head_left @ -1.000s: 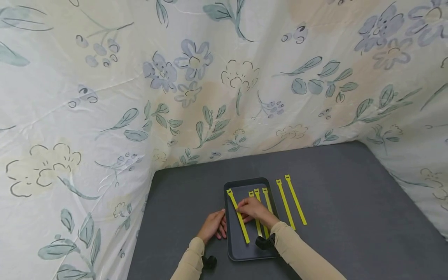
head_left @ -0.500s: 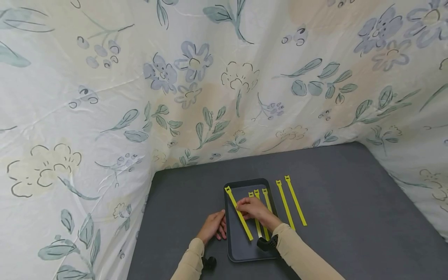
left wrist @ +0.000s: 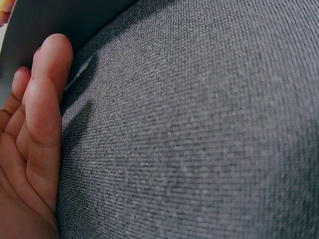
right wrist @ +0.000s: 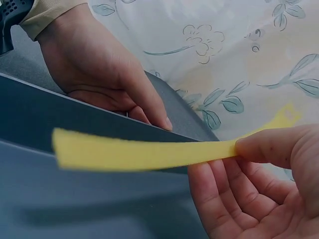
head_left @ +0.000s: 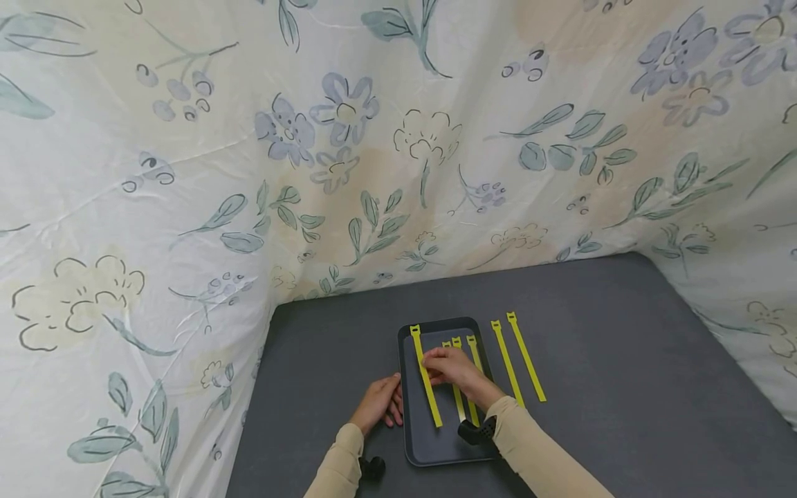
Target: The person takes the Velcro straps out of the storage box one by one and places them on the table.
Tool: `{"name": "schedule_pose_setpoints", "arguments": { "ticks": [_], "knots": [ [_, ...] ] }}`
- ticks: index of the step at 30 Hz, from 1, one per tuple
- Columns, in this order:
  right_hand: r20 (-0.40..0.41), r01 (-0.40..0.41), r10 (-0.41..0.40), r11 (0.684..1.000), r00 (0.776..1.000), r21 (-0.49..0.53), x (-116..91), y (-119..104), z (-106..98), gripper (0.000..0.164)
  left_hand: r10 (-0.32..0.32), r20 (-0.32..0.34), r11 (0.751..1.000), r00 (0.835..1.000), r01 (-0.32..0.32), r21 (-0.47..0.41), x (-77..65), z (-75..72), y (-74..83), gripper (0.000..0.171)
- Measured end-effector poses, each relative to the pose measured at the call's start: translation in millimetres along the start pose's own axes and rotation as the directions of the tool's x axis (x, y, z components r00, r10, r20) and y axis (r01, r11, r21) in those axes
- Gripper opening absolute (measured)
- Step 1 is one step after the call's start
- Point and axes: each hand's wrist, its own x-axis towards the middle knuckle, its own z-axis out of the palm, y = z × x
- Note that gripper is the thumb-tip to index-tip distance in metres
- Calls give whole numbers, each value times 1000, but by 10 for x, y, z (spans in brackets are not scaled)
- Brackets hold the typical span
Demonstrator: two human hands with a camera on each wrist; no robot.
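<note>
My right hand (head_left: pixel 454 372) pinches a yellow hook-and-loop cable tie (head_left: pixel 429 391) at mid-length between thumb and fingers. In the right wrist view this cable tie (right wrist: pixel 119 155) stretches level above the tray floor, its slotted head beyond the thumb. Below lies the dark rectangular tray (head_left: pixel 445 446); several more yellow cable ties (head_left: pixel 477 354) lie in its right half, partly hidden by my right hand and wrist. Resting on the table, my left hand (head_left: pixel 376 402) has relaxed fingers right at the tray's left outer wall (left wrist: pixel 79 17). Nothing is in that hand.
Two more yellow cable ties (head_left: pixel 507 360) lie side by side on the dark grey table (head_left: pixel 610 346), just right of the tray. A floral curtain (head_left: pixel 398 166) hangs behind the table and along its sides.
The held cable tie has turned more upright; its head swung left, then right toward the tray's far edge, and its tail rose slightly. My left hand has stayed put.
</note>
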Motion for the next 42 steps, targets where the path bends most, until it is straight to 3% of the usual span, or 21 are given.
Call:
{"name": "schedule_pose_setpoints", "arguments": {
  "ticks": [12,19,25,42],
  "knots": [
    [30,1,-3,998,1000,62,3,21,-28,25,1,-3,1000,1000,-1,1,-9,2,-9,56],
    [20,6,-8,994,1000,108,7,1,-45,39,-3,-3,1000,1000,3,-6,0,-1,-15,56],
    [23,-5,2,989,1000,149,24,2,-65,28,-1,-7,1000,1000,1,-3,5,6,-23,56],
    [69,28,-42,980,997,198,32,-6,-102,26,-10,-18,1000,1000,10,7,-15,13,20,60]
  ]
}}
